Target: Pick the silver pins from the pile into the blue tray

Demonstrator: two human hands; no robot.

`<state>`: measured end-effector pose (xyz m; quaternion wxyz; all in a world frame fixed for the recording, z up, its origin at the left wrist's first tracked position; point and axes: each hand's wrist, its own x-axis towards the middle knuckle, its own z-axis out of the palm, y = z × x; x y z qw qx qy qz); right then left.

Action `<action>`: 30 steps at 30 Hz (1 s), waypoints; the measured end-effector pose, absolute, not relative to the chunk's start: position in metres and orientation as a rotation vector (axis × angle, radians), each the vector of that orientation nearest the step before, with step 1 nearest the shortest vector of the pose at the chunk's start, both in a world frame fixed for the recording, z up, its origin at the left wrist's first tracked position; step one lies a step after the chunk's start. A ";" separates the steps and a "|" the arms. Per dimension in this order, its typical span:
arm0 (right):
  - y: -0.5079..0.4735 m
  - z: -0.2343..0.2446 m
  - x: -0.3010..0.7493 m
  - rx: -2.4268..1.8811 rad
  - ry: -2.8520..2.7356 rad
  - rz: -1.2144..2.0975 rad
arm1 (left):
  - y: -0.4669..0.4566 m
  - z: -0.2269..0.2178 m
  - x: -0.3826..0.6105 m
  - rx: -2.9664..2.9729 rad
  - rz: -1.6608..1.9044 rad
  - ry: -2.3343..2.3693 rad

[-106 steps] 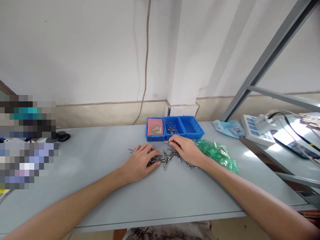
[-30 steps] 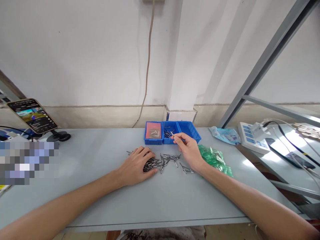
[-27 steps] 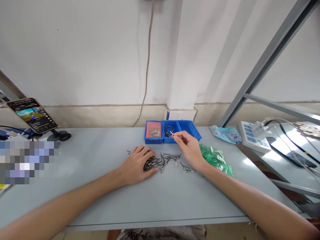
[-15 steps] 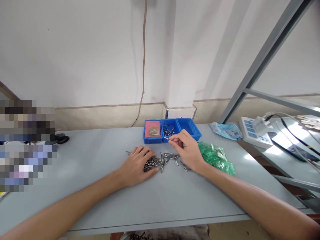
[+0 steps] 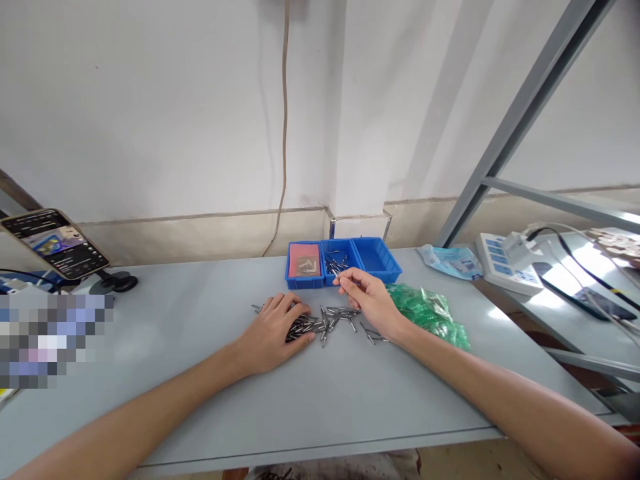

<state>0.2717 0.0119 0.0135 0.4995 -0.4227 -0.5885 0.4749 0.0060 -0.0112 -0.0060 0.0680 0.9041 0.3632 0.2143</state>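
Note:
Several small metal pins point(image 5: 334, 319) lie scattered on the grey table point(image 5: 320, 400). My left hand point(image 5: 273, 327) rests flat on the left part of the pile, fingers spread over a dark cluster of pins. My right hand point(image 5: 365, 297) hovers just in front of the blue trays, thumb and forefinger pinched on one thin pin. Three joined blue trays stand behind: the left tray point(image 5: 303, 280) has a pink liner, the middle tray point(image 5: 336, 275) holds pins, the right tray point(image 5: 383, 261) shows only its blue floor.
A heap of green plastic bags point(image 5: 430, 313) lies right of my right hand. A phone on a stand point(image 5: 55, 243) is at the far left. A power strip point(image 5: 505, 261), cables and a light blue packet point(image 5: 450, 260) lie at the right by a grey shelf frame.
My right hand dropped back from above the middle tray toward the pile, still pinched. My left hand stayed on the pins. The camera shifted slightly.

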 end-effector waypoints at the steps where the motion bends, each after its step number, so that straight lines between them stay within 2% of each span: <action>1: 0.012 0.014 0.272 -1.027 -1.418 1.145 | -0.011 -0.006 0.006 2.720 0.653 1.102; 30: 0.010 0.017 0.268 -1.070 -1.263 0.989 | -0.012 -0.006 0.008 2.697 0.658 1.169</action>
